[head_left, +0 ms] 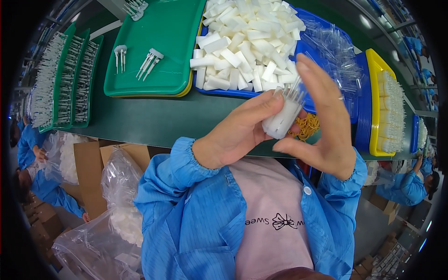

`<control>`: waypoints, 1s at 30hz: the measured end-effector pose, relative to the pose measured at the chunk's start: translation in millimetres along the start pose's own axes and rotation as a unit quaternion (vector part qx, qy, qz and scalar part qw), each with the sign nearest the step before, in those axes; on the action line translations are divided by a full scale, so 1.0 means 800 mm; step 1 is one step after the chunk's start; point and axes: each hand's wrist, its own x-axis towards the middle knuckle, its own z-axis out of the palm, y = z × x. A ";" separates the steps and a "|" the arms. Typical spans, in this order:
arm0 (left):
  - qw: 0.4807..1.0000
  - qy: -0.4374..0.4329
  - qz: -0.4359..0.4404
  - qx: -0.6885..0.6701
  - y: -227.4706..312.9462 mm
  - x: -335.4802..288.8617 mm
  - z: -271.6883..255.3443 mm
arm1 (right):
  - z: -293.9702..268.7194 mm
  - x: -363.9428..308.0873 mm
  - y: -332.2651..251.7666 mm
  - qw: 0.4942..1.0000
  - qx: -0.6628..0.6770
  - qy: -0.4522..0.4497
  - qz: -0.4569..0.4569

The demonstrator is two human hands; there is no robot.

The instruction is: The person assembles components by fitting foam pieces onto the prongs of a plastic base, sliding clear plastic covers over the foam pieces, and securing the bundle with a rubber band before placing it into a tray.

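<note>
My left hand [240, 128] is closed around a small bundle [281, 119] in front of my chest. The bundle has a white, foam-like core, a clear outer layer and thin clear tubes at its upper end. My right hand [332, 135] stands to the right of it, thumb and fingers spread wide. Beneath and between the hands lies a heap of yellow rubber bands [308, 127]. Just beyond, white foam blocks [252, 44] are piled in a blue tray [229, 92]. Clear plastic tubes [333, 51] fill the blue tray on the right.
A green tray [154, 28] at the far left bears several white clusters with prongs [150, 63]. Racks of similar parts [60, 79] stand left of it. A yellow tray [377, 102] of bundles is at the right. Cardboard boxes [91, 177] and plastic bags are below left; co-workers sit at both sides.
</note>
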 end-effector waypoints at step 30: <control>0.981 -0.071 -0.025 -0.182 -0.030 0.014 -0.042 | 0.038 -0.002 0.003 0.998 0.039 -0.047 -0.007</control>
